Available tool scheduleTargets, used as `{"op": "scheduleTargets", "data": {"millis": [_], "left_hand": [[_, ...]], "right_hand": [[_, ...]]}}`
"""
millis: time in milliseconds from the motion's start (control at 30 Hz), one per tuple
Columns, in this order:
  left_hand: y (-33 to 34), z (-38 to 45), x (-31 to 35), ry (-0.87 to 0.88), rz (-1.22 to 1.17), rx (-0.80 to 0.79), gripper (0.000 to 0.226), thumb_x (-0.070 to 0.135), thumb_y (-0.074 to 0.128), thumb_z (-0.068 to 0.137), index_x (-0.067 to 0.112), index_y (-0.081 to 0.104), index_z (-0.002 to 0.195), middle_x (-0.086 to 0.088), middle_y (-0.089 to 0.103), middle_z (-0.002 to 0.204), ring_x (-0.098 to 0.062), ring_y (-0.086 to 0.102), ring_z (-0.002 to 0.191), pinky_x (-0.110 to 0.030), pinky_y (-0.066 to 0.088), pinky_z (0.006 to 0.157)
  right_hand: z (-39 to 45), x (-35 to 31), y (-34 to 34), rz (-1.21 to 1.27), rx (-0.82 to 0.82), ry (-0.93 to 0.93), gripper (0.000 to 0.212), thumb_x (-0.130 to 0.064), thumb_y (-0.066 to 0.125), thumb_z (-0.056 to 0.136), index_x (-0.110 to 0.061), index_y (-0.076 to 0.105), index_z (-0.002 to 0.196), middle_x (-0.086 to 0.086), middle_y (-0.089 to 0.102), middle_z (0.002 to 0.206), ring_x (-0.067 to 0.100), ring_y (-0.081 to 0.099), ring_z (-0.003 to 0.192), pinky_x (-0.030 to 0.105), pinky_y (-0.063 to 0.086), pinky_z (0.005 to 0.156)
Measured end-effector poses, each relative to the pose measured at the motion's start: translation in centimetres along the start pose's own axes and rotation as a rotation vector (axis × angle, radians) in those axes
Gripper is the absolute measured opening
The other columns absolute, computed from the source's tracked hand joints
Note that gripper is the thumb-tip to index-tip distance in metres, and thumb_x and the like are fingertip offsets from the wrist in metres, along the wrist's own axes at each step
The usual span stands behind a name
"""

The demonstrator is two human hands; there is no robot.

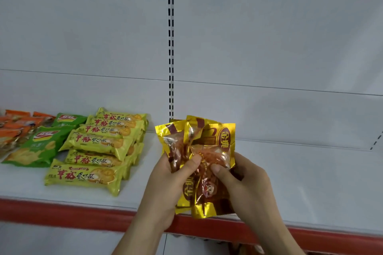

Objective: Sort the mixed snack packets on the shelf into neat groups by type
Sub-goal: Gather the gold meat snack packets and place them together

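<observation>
Gold snack packets (199,151) gripped at lower centre
Pinched by left hand (167,182) and right hand (246,184) — yellow biscuit packets (99,147) stacked at left.

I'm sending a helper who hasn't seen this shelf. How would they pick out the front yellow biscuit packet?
Start at the white shelf with the red front edge and go to its left half, where the yellow biscuit packets lie in a column. The front yellow biscuit packet lies nearest that edge. Unlike its neighbours, nothing overlaps its face, so its red lettering shows whole.
</observation>
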State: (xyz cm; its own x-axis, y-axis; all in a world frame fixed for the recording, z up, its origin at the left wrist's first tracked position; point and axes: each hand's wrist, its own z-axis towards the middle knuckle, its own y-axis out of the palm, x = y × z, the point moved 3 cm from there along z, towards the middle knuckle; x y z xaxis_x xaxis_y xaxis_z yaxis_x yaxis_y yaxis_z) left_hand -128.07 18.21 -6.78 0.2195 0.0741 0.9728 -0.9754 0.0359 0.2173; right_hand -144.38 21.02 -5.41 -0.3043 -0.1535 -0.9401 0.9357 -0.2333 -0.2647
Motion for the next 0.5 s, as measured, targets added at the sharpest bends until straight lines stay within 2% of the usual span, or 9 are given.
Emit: {"op": "scheduleTargets", "data": {"millis": [67, 133, 200, 300, 367, 467, 500], "left_hand": [[0.0, 0.0, -0.3, -0.038, -0.036, 0.033, 0.039, 0.031, 0.075, 0.085, 0.022, 0.071, 0.122, 0.0, 0.079, 0.113, -0.021, 0.074, 0.109, -0.05, 0.055, 0.1], [-0.4, 0.0, -0.7, -0.05, -0.032, 0.092, 0.028, 0.025, 0.07, 0.091, 0.021, 0.073, 0.119, -0.002, 0.079, 0.111, -0.024, 0.075, 0.106, -0.056, 0.054, 0.101], [-1.0, 0.0, -1.1, -0.06, -0.027, 0.151, 0.02, 0.016, 0.068, 0.096, 0.02, 0.074, 0.114, -0.005, 0.08, 0.107, -0.026, 0.076, 0.101, -0.058, 0.055, 0.098], [-1.9, -0.1, -1.1, -0.05, -0.017, 0.206, 0.02, 0.012, 0.069, 0.096, 0.019, 0.073, 0.113, -0.005, 0.08, 0.104, -0.025, 0.077, 0.097, -0.054, 0.058, 0.093], [-2.7, -0.2, -0.9, -0.031, 0.0, 0.239, 0.021, 0.013, 0.071, 0.094, 0.019, 0.071, 0.114, -0.001, 0.081, 0.104, -0.022, 0.077, 0.098, -0.047, 0.059, 0.089], [-4.1, 0.0, -0.4, 0.012, 0.03, 0.294, 0.023, 0.018, 0.077, 0.09, 0.02, 0.071, 0.112, 0.004, 0.081, 0.103, -0.017, 0.076, 0.1, -0.043, 0.057, 0.091], [-4.7, 0.1, -0.2, 0.023, 0.025, 0.311, 0.022, 0.019, 0.077, 0.089, 0.021, 0.072, 0.111, 0.004, 0.081, 0.102, -0.017, 0.076, 0.099, -0.041, 0.059, 0.087]], "right_hand": [[0.2, 0.3, -0.7, 0.069, -0.019, 0.021, 0.013, -0.021, 0.069, 0.093, -0.031, 0.072, 0.101, -0.012, 0.077, 0.085, 0.005, 0.074, 0.078, 0.03, 0.06, 0.073], [0.4, 0.8, -0.9, 0.13, -0.04, 0.034, 0.01, -0.02, 0.069, 0.093, -0.024, 0.069, 0.101, -0.005, 0.078, 0.084, 0.013, 0.075, 0.078, 0.043, 0.06, 0.078], [0.6, 0.9, -0.8, 0.17, -0.03, 0.036, 0.009, -0.017, 0.068, 0.094, -0.021, 0.067, 0.102, -0.002, 0.078, 0.086, 0.017, 0.075, 0.08, 0.048, 0.06, 0.08], [1.1, 1.4, -1.2, 0.179, 0.08, 0.046, 0.012, -0.016, 0.068, 0.093, -0.022, 0.065, 0.102, -0.003, 0.077, 0.086, 0.015, 0.075, 0.078, 0.047, 0.06, 0.078], [1.7, 1.9, -1.6, 0.168, 0.16, 0.072, 0.025, -0.018, 0.071, 0.091, -0.025, 0.061, 0.113, -0.006, 0.076, 0.085, 0.014, 0.074, 0.075, 0.046, 0.06, 0.076], [2.0, 2.0, -1.4, 0.146, 0.185, 0.024, 0.064, -0.018, 0.07, 0.091, -0.048, 0.04, 0.139, -0.019, 0.074, 0.088, 0.004, 0.072, 0.076, 0.032, 0.056, 0.069], [2.0, 1.8, -1.2, 0.081, 0.187, -0.018, 0.064, -0.018, 0.068, 0.093, -0.054, 0.041, 0.137, -0.023, 0.073, 0.089, 0.001, 0.07, 0.077, 0.025, 0.053, 0.068]]}}
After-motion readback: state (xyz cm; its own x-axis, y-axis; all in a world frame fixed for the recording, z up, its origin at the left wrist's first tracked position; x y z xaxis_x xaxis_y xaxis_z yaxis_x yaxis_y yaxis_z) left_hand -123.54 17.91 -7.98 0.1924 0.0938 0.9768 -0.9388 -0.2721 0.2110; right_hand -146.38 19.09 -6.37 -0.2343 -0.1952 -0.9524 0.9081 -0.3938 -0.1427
